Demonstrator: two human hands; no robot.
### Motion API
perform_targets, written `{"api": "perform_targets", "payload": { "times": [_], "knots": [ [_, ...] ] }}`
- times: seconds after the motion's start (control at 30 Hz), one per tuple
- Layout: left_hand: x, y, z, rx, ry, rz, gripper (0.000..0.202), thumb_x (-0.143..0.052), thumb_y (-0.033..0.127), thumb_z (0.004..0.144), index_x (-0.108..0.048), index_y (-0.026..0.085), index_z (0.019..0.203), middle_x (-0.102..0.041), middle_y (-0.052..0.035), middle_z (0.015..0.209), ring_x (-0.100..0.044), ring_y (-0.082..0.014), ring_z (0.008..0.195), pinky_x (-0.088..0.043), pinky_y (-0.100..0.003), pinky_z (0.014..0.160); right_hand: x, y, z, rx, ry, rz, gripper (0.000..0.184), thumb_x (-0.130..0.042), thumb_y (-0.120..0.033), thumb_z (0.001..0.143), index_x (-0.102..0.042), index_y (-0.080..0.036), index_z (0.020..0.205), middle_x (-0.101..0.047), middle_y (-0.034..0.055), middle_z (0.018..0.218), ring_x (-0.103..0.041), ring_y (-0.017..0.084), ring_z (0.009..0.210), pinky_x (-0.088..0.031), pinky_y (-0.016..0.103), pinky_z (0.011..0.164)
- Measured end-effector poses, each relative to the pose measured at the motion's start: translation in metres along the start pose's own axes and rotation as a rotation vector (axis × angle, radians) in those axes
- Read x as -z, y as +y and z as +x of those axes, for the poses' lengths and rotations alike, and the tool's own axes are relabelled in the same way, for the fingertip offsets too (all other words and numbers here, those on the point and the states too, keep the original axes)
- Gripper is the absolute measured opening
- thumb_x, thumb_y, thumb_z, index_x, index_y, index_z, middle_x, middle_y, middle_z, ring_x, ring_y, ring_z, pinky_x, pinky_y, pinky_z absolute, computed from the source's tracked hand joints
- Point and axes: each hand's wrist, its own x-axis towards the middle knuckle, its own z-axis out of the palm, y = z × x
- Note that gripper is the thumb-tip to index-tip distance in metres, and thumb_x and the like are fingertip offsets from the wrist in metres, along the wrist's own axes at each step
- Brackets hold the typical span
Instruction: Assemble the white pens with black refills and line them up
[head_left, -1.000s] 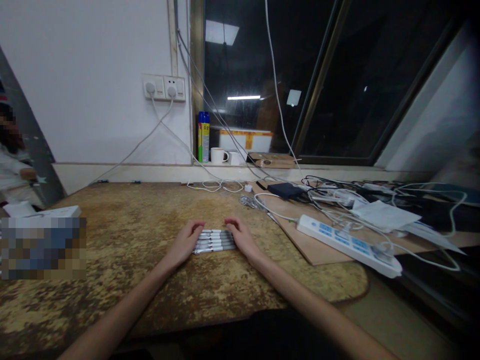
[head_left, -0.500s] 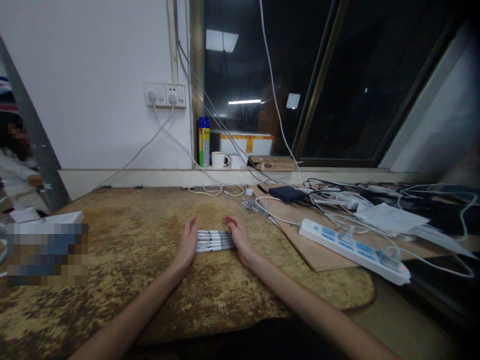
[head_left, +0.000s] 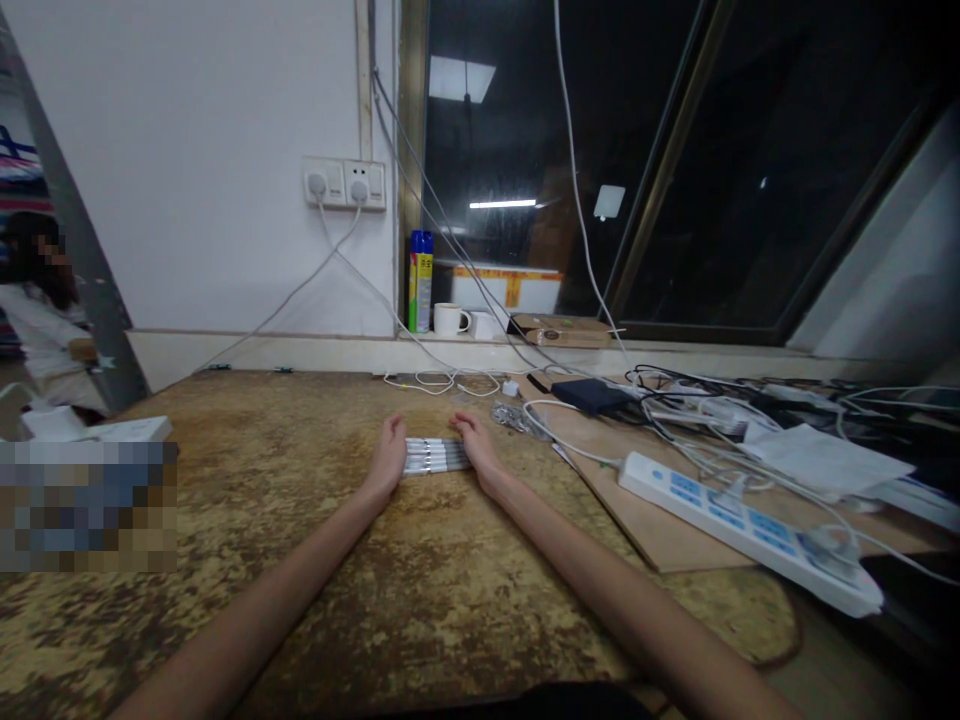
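Note:
A row of several white and grey pens (head_left: 435, 456) lies side by side on the worn, mottled brown table (head_left: 270, 500). My left hand (head_left: 388, 457) rests flat on its edge against the left ends of the pens, fingers stretched forward. My right hand (head_left: 475, 452) presses the same way against their right ends, fingers straight and together. Both arms reach far forward across the table. Neither hand grips anything.
A white power strip (head_left: 742, 530) with plugs sits on a thin board (head_left: 645, 520) at the right, amid tangled cables and papers. A dark box (head_left: 592, 394), a spray can (head_left: 421, 281) and a mug (head_left: 450, 319) stand by the window. A seated person (head_left: 37, 290) is at far left.
Both hands have slid the row of pens farther away across the table, arms now more stretched. The left hand's fingers went from curled over the pens to straight.

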Motion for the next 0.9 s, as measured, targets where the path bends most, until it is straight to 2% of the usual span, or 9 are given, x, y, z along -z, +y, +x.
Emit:
{"api": "perform_targets", "payload": {
  "times": [0.17, 0.27, 0.4, 0.5, 0.67, 0.9],
  "knots": [
    [0.007, -0.006, 0.005, -0.007, -0.005, 0.040, 0.035, -0.044, 0.030, 0.098, -0.060, 0.016, 0.126, -0.069, -0.0124, 0.128, -0.065, -0.0245, 0.118, -0.048, -0.038, 0.107, 0.014, 0.006, -0.001, 0.061, -0.021, -0.039, 0.037, -0.047, -0.028, 0.091, -0.069, -0.019, 0.120, -0.071, 0.0112, 0.131, -0.065, 0.023, 0.122, -0.046, 0.038, 0.110],
    [0.023, -0.006, 0.009, -0.031, -0.019, 0.062, 0.035, -0.045, 0.028, 0.096, -0.063, 0.015, 0.122, -0.070, -0.0129, 0.124, -0.067, -0.0252, 0.113, -0.050, -0.039, 0.104, 0.032, 0.010, -0.004, 0.123, -0.017, -0.097, 0.037, -0.044, -0.025, 0.092, -0.068, -0.018, 0.120, -0.070, 0.0126, 0.131, -0.064, 0.023, 0.123, -0.044, 0.039, 0.112],
    [0.051, -0.006, 0.016, -0.114, -0.048, 0.107, 0.030, -0.050, 0.022, 0.089, -0.069, 0.016, 0.112, -0.074, -0.0106, 0.115, -0.067, -0.0268, 0.112, -0.049, -0.041, 0.105, 0.058, 0.017, -0.008, 0.221, -0.032, -0.210, 0.031, -0.049, -0.021, 0.089, -0.068, -0.018, 0.114, -0.072, 0.0124, 0.125, -0.066, 0.023, 0.117, -0.045, 0.041, 0.110],
    [0.063, -0.008, 0.019, -0.178, -0.085, 0.162, 0.028, -0.053, 0.015, 0.082, -0.072, 0.015, 0.104, -0.075, -0.0101, 0.106, -0.069, -0.0265, 0.106, -0.050, -0.042, 0.104, 0.068, 0.019, -0.013, 0.299, -0.049, -0.293, 0.032, -0.050, -0.016, 0.087, -0.067, -0.018, 0.114, -0.071, 0.0108, 0.124, -0.066, 0.022, 0.115, -0.047, 0.040, 0.107],
    [0.064, -0.014, 0.015, -0.286, -0.145, 0.264, 0.028, -0.052, 0.008, 0.082, -0.071, 0.014, 0.102, -0.073, -0.0107, 0.107, -0.068, -0.0237, 0.103, -0.051, -0.041, 0.103, 0.067, 0.021, -0.019, 0.358, -0.061, -0.406, 0.033, -0.052, -0.010, 0.085, -0.069, -0.018, 0.112, -0.073, 0.0105, 0.118, -0.067, 0.022, 0.110, -0.048, 0.042, 0.105],
    [0.062, -0.013, 0.009, -0.368, -0.184, 0.374, 0.029, -0.056, 0.007, 0.082, -0.071, 0.013, 0.106, -0.073, -0.0134, 0.112, -0.066, -0.0268, 0.108, -0.048, -0.045, 0.106, 0.065, 0.020, -0.022, 0.379, -0.099, -0.499, 0.029, -0.055, -0.011, 0.086, -0.069, -0.016, 0.111, -0.074, 0.0112, 0.113, -0.068, 0.022, 0.103, -0.051, 0.040, 0.099]
  ]
}}
